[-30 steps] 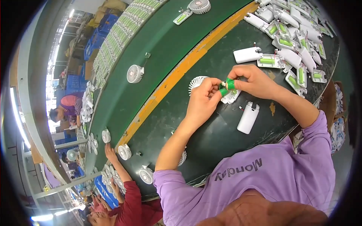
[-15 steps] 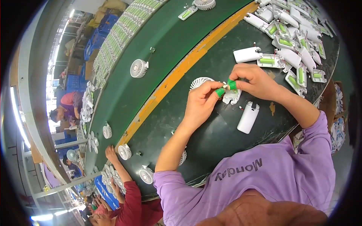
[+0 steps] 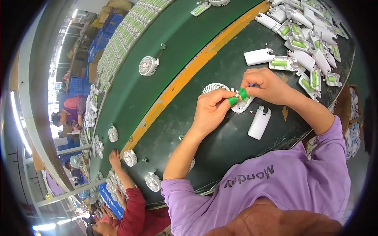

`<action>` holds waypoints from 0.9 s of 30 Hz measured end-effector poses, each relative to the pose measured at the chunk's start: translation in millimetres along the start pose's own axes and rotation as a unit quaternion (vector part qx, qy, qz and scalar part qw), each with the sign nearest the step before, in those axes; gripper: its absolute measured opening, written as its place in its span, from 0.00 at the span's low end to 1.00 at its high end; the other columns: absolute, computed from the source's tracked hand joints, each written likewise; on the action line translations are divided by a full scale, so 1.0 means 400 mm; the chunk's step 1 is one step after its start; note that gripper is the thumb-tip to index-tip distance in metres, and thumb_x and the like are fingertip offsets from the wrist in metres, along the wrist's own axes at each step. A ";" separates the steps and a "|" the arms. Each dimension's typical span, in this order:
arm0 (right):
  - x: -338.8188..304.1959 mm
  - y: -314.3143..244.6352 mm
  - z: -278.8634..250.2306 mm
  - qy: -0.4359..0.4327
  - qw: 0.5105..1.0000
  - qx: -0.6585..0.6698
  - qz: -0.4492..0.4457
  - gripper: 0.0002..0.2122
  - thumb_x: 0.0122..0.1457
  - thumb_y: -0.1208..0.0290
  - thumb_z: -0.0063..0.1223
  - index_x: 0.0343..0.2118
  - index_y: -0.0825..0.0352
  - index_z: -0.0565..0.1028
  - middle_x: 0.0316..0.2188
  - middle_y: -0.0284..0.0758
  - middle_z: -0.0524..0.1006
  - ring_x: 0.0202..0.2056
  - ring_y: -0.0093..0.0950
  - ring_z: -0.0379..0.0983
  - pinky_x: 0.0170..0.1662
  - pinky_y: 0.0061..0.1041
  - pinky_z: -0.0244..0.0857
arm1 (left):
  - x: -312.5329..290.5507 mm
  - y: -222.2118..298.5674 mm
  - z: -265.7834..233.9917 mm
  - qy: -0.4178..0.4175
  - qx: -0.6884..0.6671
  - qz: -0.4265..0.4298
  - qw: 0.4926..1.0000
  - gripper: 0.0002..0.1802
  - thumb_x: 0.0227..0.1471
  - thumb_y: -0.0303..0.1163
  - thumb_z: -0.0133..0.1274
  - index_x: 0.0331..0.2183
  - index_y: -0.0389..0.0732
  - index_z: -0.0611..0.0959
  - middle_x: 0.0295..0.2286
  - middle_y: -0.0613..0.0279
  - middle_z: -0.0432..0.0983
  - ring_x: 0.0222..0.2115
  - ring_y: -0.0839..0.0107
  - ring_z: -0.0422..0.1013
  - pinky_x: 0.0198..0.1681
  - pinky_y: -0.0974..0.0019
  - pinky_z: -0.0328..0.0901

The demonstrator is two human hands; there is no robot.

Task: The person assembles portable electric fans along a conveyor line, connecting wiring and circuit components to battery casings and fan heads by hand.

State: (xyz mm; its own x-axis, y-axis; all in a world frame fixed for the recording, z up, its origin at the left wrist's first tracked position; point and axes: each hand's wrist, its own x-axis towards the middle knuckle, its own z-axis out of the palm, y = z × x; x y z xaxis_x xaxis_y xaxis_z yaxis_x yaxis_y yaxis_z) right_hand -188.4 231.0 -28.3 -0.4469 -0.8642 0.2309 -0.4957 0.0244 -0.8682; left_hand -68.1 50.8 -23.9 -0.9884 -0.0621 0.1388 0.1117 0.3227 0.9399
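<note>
My left hand and my right hand meet above the green work surface, both closed in a pinch. Green wrapping covers the thumb tips. Between the fingertips shows a small white connector, mostly hidden. Just beneath my fingers lies an open white handle shell, partly covered by them. A white fan head touches or nearly touches it, behind my left fingers. Nearer to me rests a closed white handle shell with a short wire at its top.
Handle shells with green batteries are heaped at the far right. A yellow strip separates the work surface from a green belt bearing fan heads. At left, a co-worker's hand reaches beside a fan head.
Fan heads on the belt have moved up and to the right. My pinched hands have shifted slightly lower, and the fan head by my left fingers has moved slightly right.
</note>
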 end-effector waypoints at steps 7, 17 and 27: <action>0.013 0.014 -0.006 -0.013 0.991 0.053 0.122 0.06 0.50 0.75 0.52 0.29 0.71 0.71 0.24 0.35 0.70 0.30 0.30 0.68 0.35 0.24 0.61 | 0.052 0.013 -0.017 -0.030 0.117 -0.025 0.992 0.04 0.49 0.23 0.53 0.29 0.33 0.80 0.23 0.66 0.76 0.25 0.82 0.70 0.29 0.77 0.65; -0.020 0.132 -0.085 0.142 0.898 -0.414 -0.042 0.20 0.45 0.73 0.58 0.43 0.67 0.69 0.43 0.38 0.69 0.48 0.36 0.63 0.49 0.34 0.59 | 0.315 -0.053 -0.219 0.164 0.040 -0.017 0.985 0.10 0.52 0.23 0.50 0.38 0.31 0.78 0.30 0.61 0.77 0.29 0.77 0.73 0.35 0.75 0.67; -0.004 0.143 -0.079 0.109 0.979 -0.173 0.018 0.17 0.52 0.76 0.48 0.46 0.67 0.67 0.36 0.43 0.74 0.38 0.41 0.70 0.41 0.35 0.63 | 0.270 -0.300 -0.418 0.101 0.701 0.086 0.700 0.27 0.40 0.21 0.51 0.47 0.34 0.70 0.46 0.50 0.68 0.45 0.52 0.65 0.48 0.53 0.60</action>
State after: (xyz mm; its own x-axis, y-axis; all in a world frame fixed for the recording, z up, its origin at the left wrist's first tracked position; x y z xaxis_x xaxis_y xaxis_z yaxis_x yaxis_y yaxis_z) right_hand -239.4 249.7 -64.5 -0.5985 -0.7329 0.3236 -0.6819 0.2539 -0.6860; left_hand -170.8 -152.3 -69.5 -0.9218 0.0044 0.3875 -0.1249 0.9432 -0.3078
